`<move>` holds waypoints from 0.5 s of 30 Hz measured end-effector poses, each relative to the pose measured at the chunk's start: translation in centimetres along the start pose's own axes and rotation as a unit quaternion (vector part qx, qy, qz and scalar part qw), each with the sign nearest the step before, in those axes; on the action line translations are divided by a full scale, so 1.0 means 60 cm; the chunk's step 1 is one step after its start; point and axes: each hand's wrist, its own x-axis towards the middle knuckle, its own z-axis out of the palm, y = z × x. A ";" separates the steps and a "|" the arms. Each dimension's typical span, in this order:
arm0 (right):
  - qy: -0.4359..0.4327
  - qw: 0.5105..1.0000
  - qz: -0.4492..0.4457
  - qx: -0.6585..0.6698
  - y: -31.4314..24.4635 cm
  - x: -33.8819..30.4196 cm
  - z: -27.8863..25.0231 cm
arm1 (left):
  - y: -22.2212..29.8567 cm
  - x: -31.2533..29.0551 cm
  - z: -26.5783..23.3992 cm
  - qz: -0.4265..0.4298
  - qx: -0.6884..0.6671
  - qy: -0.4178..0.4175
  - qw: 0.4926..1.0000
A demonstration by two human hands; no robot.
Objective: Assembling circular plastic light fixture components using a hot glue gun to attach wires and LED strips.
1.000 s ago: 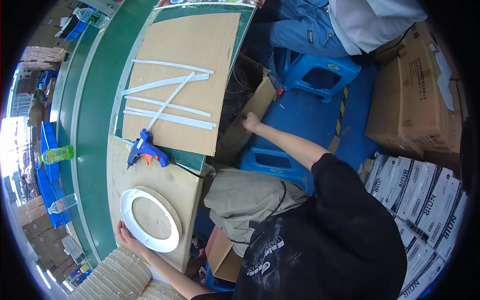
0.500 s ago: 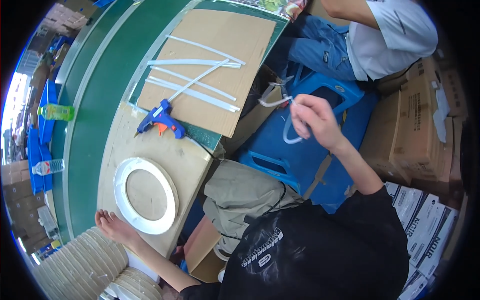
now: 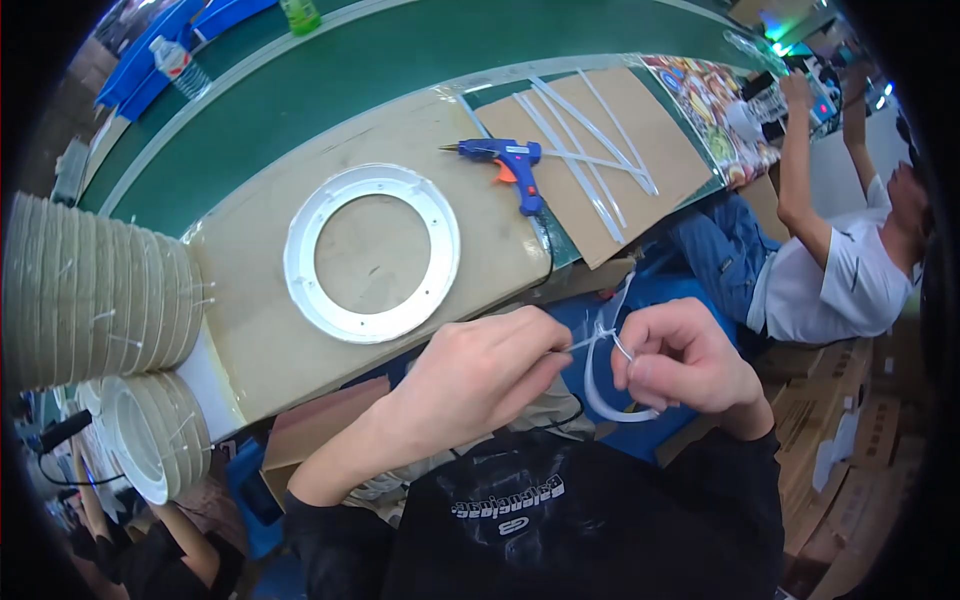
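In front of my body, both hands are closed in pinches at a looped, translucent white strip (image 3: 598,395). My left hand (image 3: 480,365) grips a thin strand that runs to a knotted spot on the strip. My right hand (image 3: 690,358) pinches a thin white strand at the other side of that spot. Whether the strands are one piece with the loop, I cannot tell. On the table beyond lies a white ring (image 3: 303,250), flat and apart from my hands. Right of it rests a blue hot glue gun (image 3: 515,160) with an orange trigger.
Several translucent strips (image 3: 575,165) lie on a cardboard sheet (image 3: 680,150). Stacked pale ribbed rounds (image 3: 110,290) stand at the left. A green belt (image 3: 330,80) runs behind the table (image 3: 250,310). At the right a person in a white shirt (image 3: 840,280) sits close by.
My view has turned. My left hand has come from beside the white ring to the looped strip and now pinches a strand. My right hand still holds the strip.
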 end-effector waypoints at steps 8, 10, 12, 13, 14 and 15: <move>-0.094 0.974 -0.034 -0.201 0.021 0.065 -0.006 | 0.013 -0.053 -0.126 -0.165 -0.057 0.036 0.984; -0.129 0.966 0.038 -0.219 0.014 0.074 0.004 | 0.011 -0.059 -0.156 -0.200 -0.067 0.035 0.977; -0.102 0.975 0.045 -0.194 0.023 0.080 0.010 | 0.001 -0.069 -0.177 -0.226 -0.073 0.052 0.970; -0.062 0.981 0.058 -0.173 0.028 0.081 0.011 | -0.004 -0.078 -0.185 -0.240 -0.088 0.065 0.965; -0.060 0.983 0.044 -0.167 0.034 0.085 0.006 | -0.008 -0.085 -0.191 -0.253 -0.119 0.069 0.958; -0.069 0.983 0.039 -0.166 0.035 0.089 0.009 | -0.012 -0.091 -0.198 -0.258 -0.111 0.075 0.957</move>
